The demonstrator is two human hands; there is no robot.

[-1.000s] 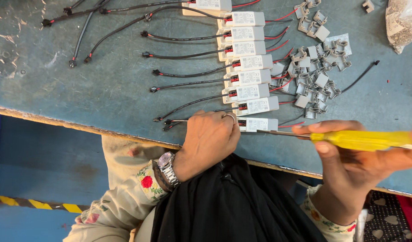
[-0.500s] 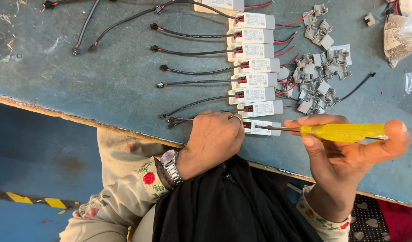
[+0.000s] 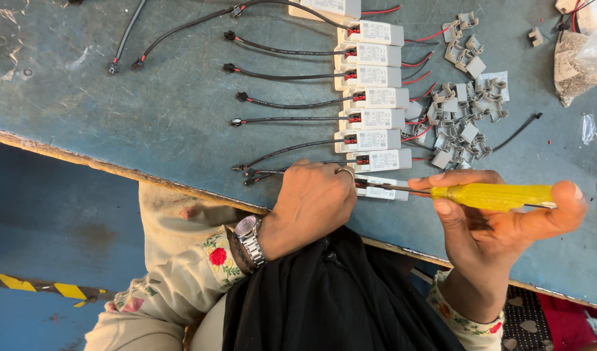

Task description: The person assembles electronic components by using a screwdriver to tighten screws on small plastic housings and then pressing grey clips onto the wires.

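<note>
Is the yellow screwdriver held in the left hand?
No, the right hand holds the yellow screwdriver; the left hand rests on a white module.

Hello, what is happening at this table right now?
A person sits at a worn blue table. The left hand presses down a small white box-shaped unit at the table edge. The right hand holds a yellow-handled screwdriver with its tip on that unit. Beyond it, similar white units with black and red wires lie in a row, beside a pile of small grey clips.
</note>
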